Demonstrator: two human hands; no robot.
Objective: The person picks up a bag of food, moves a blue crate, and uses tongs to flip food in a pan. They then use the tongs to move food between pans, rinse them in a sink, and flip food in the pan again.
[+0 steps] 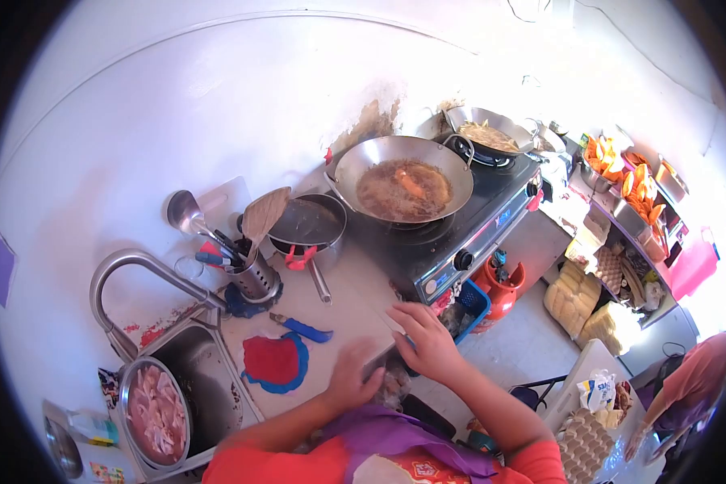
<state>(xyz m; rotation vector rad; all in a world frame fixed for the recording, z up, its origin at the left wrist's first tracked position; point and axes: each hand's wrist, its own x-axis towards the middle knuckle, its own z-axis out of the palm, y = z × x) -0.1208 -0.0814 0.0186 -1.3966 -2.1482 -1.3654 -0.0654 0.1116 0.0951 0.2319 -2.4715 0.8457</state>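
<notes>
My left hand (353, 377) is over the front edge of the pale counter (355, 294), slightly blurred, its thumb apart from the fingers and nothing visible in it. To its right, my right hand (425, 340) is raised with fingers spread and holds nothing. A blue-handled knife (305, 328) and a red cloth pad with a blue edge (273, 360) lie on the counter left of my hands. Beyond them, a wok (355, 165) with bubbling brown oil and an orange piece in it sits on the black gas stove (480, 214).
A bowl of raw chicken (155, 419) stands in the sink (232, 395) at left. A saucepan (308, 222) and a utensil holder (256, 282) are by the wall. A second pan (492, 133) is on the far burner. Another person (702, 383) is at right, near egg trays (585, 448).
</notes>
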